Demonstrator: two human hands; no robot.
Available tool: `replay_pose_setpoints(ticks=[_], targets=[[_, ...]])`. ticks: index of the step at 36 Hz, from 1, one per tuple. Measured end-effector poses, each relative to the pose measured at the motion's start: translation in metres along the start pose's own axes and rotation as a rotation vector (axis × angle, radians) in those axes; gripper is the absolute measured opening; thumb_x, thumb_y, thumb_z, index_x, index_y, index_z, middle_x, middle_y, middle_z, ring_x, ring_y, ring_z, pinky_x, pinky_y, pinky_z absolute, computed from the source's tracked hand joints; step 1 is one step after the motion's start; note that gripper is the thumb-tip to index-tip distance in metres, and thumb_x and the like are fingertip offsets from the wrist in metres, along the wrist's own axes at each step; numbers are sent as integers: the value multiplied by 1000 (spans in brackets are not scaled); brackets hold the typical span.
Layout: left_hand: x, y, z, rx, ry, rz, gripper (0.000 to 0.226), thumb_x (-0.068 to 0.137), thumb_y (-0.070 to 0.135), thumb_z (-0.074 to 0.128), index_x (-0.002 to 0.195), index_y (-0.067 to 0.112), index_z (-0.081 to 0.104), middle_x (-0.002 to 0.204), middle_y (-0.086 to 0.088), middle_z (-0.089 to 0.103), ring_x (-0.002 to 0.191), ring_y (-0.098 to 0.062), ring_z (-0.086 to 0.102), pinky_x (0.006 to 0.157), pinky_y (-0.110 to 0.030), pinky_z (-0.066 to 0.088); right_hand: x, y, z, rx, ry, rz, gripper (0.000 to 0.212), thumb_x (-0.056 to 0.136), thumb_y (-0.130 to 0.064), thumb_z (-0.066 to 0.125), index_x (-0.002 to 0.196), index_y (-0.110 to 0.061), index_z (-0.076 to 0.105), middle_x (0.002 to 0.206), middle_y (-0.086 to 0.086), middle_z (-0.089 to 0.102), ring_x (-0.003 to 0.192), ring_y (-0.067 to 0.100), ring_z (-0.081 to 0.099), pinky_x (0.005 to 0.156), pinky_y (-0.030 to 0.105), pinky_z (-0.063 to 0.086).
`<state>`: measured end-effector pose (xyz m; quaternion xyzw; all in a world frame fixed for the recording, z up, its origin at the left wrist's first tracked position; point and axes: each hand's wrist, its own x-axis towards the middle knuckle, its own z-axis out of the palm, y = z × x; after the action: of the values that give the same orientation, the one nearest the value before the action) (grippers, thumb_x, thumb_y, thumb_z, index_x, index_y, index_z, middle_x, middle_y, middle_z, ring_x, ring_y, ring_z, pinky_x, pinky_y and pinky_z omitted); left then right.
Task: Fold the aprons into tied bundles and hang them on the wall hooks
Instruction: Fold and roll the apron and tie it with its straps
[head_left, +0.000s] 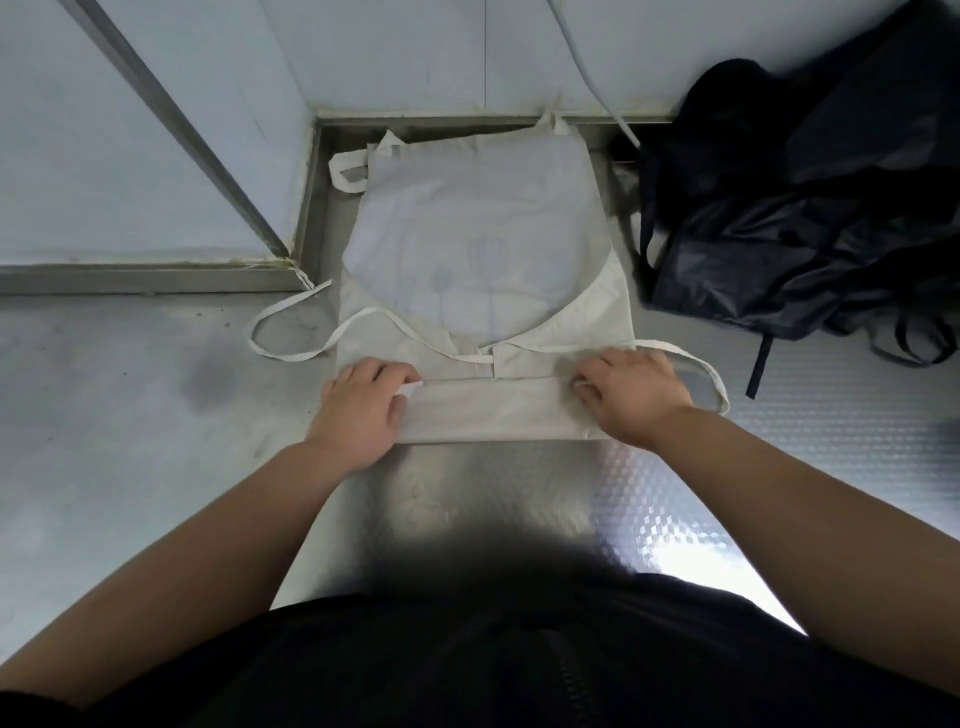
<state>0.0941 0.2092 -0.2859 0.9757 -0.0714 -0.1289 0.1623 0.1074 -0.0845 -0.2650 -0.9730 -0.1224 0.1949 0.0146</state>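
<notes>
- The apron lies flat on the table, with a dark heap just to its right.
- Your left hand grips the apron's near-left corner, fingers curled over the turned-up band.
- Your right hand pinches the near-right corner the same way.
- You seem to be on the first fold: only the near edge is turned.
- Next, roll away from yourself with both ends level, and leave the straps free beside the apron for tying.
</notes>
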Motion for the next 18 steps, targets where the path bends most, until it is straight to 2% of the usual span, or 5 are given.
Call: replay_pose_setpoints(ticks=[3,7,11,15,18], targets=[[-12,4,-3,-30,-73,-29,26,85,26,43,102,18,60,103,-4,58,101,-29,53,83,-36,40,-12,-3,0,27,-25,-15,27,97,-31,34,111,-22,55,117,1,60,108,24,53,93,34,28],[-36,17,3,180,-82,65,23,77,31,41,91,19,55,93,0,58,92,-25,55,73,-31,33,-31,-14,1,-34,-49,-11,23,92,-31,41,107,-18,51,107,3,65,98,28,58,80,32,33],[-47,18,11,227,33,203,59,58,28,46,116,21,54,120,-7,51,111,-28,44,88,-43,43,-35,-19,1,2,-47,2,44,87,-29,49,129,-17,42,122,7,54,109,30,52,88,35,40],[-40,20,-1,254,-197,235,75,70,30,38,145,31,31,157,-2,14,144,-19,8,114,-40,10,-34,-20,0,65,-101,38,50,87,-32,52,134,-19,41,127,9,38,109,30,50,81,36,44],[-40,13,-1,268,-239,176,74,74,44,16,148,38,17,159,4,3,145,-15,3,114,-34,11,-34,-19,5,112,-125,81,40,92,-31,46,129,-17,43,127,7,38,108,31,52,80,38,45]])
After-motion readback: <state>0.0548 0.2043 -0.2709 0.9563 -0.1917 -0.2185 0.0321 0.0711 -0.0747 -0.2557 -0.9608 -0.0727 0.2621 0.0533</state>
